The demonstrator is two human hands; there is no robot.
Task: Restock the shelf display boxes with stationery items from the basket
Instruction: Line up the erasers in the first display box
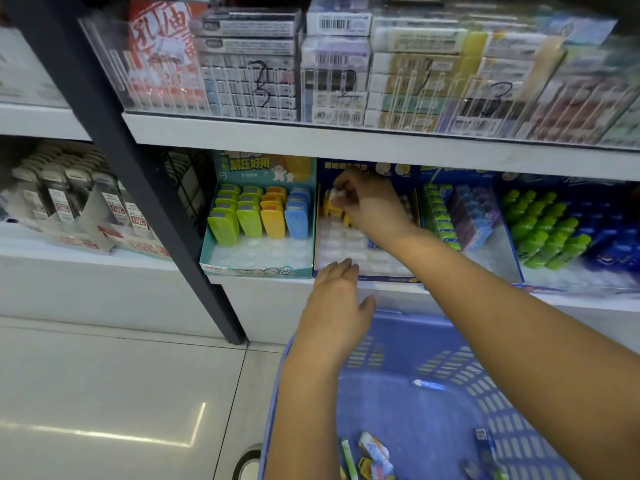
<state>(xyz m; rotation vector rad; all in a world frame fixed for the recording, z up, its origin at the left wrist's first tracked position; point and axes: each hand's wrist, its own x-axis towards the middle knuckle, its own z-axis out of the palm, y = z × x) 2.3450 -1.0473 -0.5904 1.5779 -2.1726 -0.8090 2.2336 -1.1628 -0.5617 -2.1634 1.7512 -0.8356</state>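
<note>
While the right hand [367,202] sits over the back of the dark blue cardboard display box [381,278], its curled fingers pinch a small pale wrapped item [336,196]; it is too blurred to identify. The item is just above the yellow pieces [331,208] standing at the box's rear left. The left hand [337,306] is at the box's front wall, fingers straight and relaxed, holding nothing. Contact with the wall can't be confirmed. The clear moulded plastic tray [346,244] inside the box shows many unfilled cells from its middle to its front.

Step in hand, by judgement: seat the item in a cell next to the yellow ones. To do it well:
- Fill from the rear of the box forward, so the arm never reaches over stock.
- Match how the neighbours sit.
- Lower it straight into one cell and release only once it has bottomed.
- The tray looks light, so a left hand braced on the box's front wall would stop the box sliding back.

The blue-violet slotted plastic basket [450,368] is directly below and in front of the box. A few small loose packets [375,448] lie on its floor, so several more trips are likely. The teal box of green, yellow and blue cases [256,220], just left of the blue box, looks like different stock; don't mix.
</note>
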